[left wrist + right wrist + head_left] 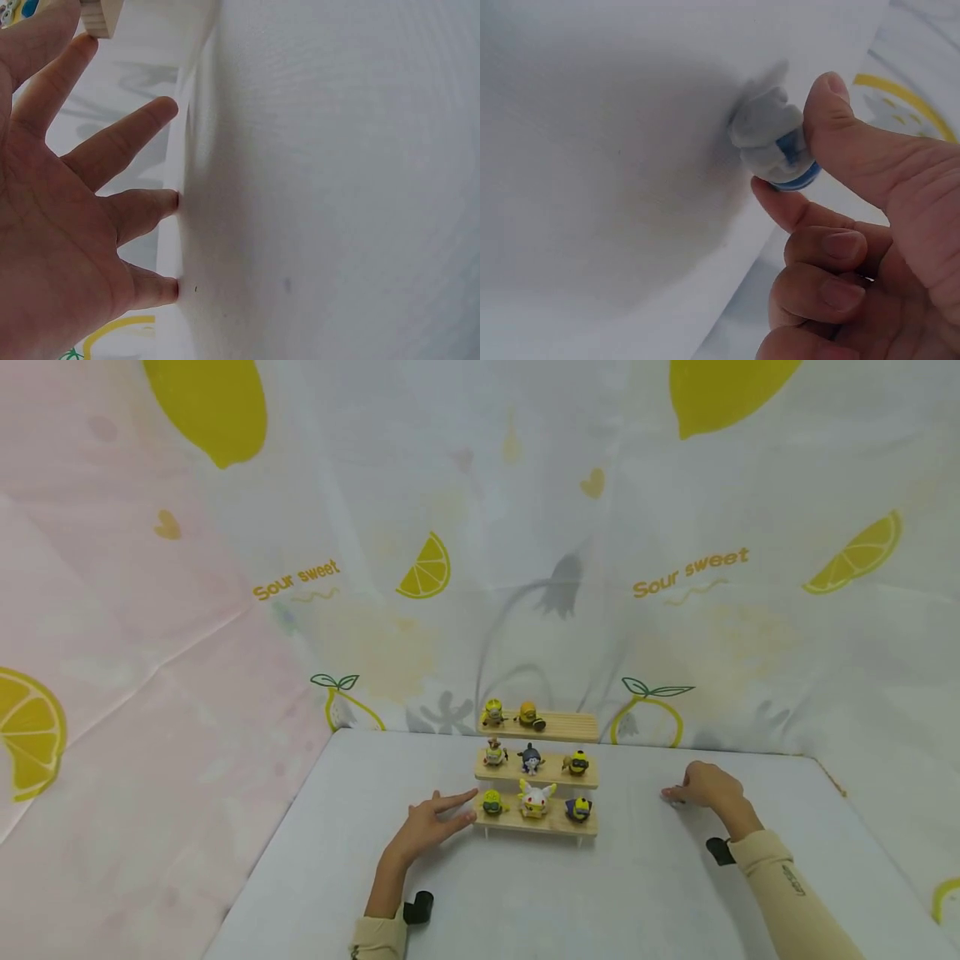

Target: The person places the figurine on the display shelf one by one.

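Note:
A three-tier wooden display stand (573, 727) bears several small figurines. At the left end of its lowest tier, my left hand (426, 828) has its fingers spread. In the left wrist view, the index fingertip touches the end of the wooden board (97, 22) and the other fingers reach down to the white tabletop. Off to the right of the stand, my right hand (708, 787) pinches a small white-grey figurine (765, 124) with blue parts between thumb and index finger. It is held low at the tabletop, and its remaining fingers are curled.
The top tier holds two yellow figurines, one an orange-yellow figurine (528, 714). Below stand a dark-haired figurine (531, 760) and a white figurine with yellow ears (536, 800), among others. A lemon-printed cloth (480, 635) hangs behind the white table (637, 893).

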A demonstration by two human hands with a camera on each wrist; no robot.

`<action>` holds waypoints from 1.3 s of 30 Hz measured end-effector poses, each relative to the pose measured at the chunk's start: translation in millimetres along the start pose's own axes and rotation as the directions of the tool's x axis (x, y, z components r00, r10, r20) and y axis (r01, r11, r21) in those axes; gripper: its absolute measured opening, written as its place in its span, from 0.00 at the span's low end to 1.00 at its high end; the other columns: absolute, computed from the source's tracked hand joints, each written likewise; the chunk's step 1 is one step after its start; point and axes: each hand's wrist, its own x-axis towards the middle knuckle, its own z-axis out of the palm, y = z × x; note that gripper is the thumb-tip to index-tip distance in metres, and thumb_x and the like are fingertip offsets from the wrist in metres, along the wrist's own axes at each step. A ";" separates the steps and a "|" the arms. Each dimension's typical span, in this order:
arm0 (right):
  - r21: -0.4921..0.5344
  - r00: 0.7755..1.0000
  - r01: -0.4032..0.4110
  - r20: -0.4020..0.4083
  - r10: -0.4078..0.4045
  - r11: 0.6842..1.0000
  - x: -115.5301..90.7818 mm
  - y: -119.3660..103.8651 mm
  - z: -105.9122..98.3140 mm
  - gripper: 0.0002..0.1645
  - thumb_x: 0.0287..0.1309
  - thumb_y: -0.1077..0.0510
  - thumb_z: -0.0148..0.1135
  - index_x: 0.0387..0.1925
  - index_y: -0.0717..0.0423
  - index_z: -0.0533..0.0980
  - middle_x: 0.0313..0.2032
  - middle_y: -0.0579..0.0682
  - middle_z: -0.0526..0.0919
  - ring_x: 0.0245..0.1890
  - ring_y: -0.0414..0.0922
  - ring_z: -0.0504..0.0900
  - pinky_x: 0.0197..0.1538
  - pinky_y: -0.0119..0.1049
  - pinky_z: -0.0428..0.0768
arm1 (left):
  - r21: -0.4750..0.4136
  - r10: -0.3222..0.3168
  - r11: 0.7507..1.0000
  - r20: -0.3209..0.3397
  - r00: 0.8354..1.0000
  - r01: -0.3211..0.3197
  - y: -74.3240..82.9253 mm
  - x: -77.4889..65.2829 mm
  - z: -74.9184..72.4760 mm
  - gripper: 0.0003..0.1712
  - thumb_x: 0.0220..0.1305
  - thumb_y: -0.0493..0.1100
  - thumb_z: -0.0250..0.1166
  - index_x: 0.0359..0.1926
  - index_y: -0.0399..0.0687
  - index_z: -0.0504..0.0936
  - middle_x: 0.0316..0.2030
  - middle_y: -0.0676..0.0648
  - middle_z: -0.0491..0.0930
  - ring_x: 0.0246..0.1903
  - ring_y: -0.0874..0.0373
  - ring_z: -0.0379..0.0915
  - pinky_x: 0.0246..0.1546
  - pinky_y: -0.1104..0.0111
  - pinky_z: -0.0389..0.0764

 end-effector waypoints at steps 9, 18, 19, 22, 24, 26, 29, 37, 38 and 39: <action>0.027 0.993 0.078 -0.090 -0.075 0.997 -4.9 0.1 9.2 0.22 0.55 0.49 0.73 0.32 0.65 0.77 0.30 0.53 0.80 0.29 0.47 0.74 0.30 0.43 0.74 | 0.004 -0.003 1.000 0.003 1.000 0.003 -2.6 0.4 0.6 0.27 0.65 0.61 0.64 0.63 0.63 0.79 0.59 0.48 0.78 0.69 0.27 0.45 0.56 0.25 0.25; 0.078 0.971 0.155 -0.197 -0.137 0.985 -8.8 -1.2 8.6 0.18 0.54 0.53 0.73 0.38 0.62 0.78 0.36 0.60 0.80 0.35 0.54 0.79 0.33 0.49 0.76 | 0.014 0.005 1.000 0.010 1.000 -0.005 -3.9 1.9 0.4 0.27 0.66 0.60 0.64 0.64 0.63 0.79 0.60 0.49 0.77 0.69 0.26 0.45 0.56 0.24 0.26; 0.082 0.965 0.170 -0.217 -0.149 0.982 -9.6 -2.5 7.6 0.18 0.54 0.53 0.73 0.38 0.62 0.78 0.36 0.60 0.80 0.36 0.55 0.79 0.34 0.49 0.76 | 0.014 0.006 1.000 0.009 1.000 -0.006 -3.9 2.0 0.4 0.27 0.66 0.60 0.64 0.64 0.63 0.79 0.60 0.49 0.77 0.69 0.26 0.45 0.55 0.24 0.26; 0.115 0.952 0.199 -0.260 -0.164 0.973 -12.4 -7.9 3.9 0.17 0.55 0.53 0.72 0.39 0.62 0.78 0.32 0.56 0.78 0.30 0.51 0.76 0.29 0.45 0.73 | 0.008 0.003 1.000 0.009 1.000 -0.003 -3.9 2.1 0.4 0.26 0.66 0.60 0.64 0.64 0.63 0.79 0.60 0.49 0.77 0.69 0.26 0.45 0.56 0.24 0.25; 0.139 0.944 0.223 -0.279 -0.178 0.965 -14.1 -11.9 1.1 0.17 0.56 0.53 0.71 0.39 0.62 0.78 0.28 0.52 0.74 0.25 0.47 0.71 0.26 0.40 0.68 | 0.004 -0.002 1.000 0.009 1.000 0.002 -3.9 2.0 0.7 0.26 0.66 0.60 0.64 0.64 0.63 0.79 0.60 0.49 0.77 0.69 0.27 0.45 0.56 0.25 0.25; 0.167 0.936 0.247 -0.296 -0.191 0.954 -15.9 -16.0 -1.7 0.17 0.57 0.54 0.71 0.40 0.62 0.77 0.25 0.47 0.71 0.22 0.43 0.67 0.25 0.37 0.65 | -0.003 -0.004 1.000 0.007 1.000 0.004 -3.8 2.0 0.9 0.26 0.66 0.60 0.64 0.64 0.63 0.79 0.60 0.49 0.77 0.69 0.27 0.44 0.56 0.25 0.25; 0.196 0.919 0.300 -0.323 -0.227 0.933 -18.7 -21.8 -6.4 0.17 0.58 0.55 0.71 0.40 0.63 0.76 0.24 0.45 0.71 0.21 0.41 0.66 0.25 0.35 0.64 | -0.005 -0.003 1.000 0.005 1.000 0.003 -3.8 2.0 1.3 0.26 0.66 0.60 0.64 0.64 0.63 0.79 0.60 0.49 0.77 0.69 0.27 0.44 0.56 0.25 0.24; 0.238 0.889 0.385 -0.356 -0.289 0.892 -23.4 -39.2 -23.1 0.17 0.61 0.54 0.70 0.43 0.60 0.74 0.27 0.46 0.73 0.25 0.42 0.69 0.26 0.34 0.67 | -0.014 0.008 1.000 0.006 1.000 -0.008 -4.1 1.3 1.7 0.26 0.67 0.59 0.64 0.64 0.61 0.79 0.60 0.49 0.77 0.69 0.26 0.44 0.55 0.25 0.23; 0.240 0.883 0.398 -0.361 -0.299 0.885 -23.7 -41.7 -25.6 0.17 0.61 0.54 0.69 0.43 0.60 0.74 0.27 0.46 0.73 0.26 0.42 0.69 0.26 0.34 0.67 | -0.017 0.007 1.000 0.004 1.000 -0.007 -4.0 1.3 1.7 0.26 0.66 0.59 0.64 0.64 0.61 0.79 0.60 0.49 0.77 0.69 0.26 0.44 0.55 0.25 0.23; 0.245 0.879 0.410 -0.365 -0.308 0.879 -24.1 -44.3 -28.0 0.17 0.61 0.55 0.69 0.43 0.60 0.73 0.27 0.47 0.74 0.25 0.43 0.69 0.25 0.34 0.67 | -0.016 0.006 1.000 0.001 1.000 -0.006 -4.3 1.3 2.2 0.27 0.66 0.59 0.64 0.64 0.61 0.79 0.60 0.49 0.77 0.69 0.27 0.44 0.56 0.25 0.23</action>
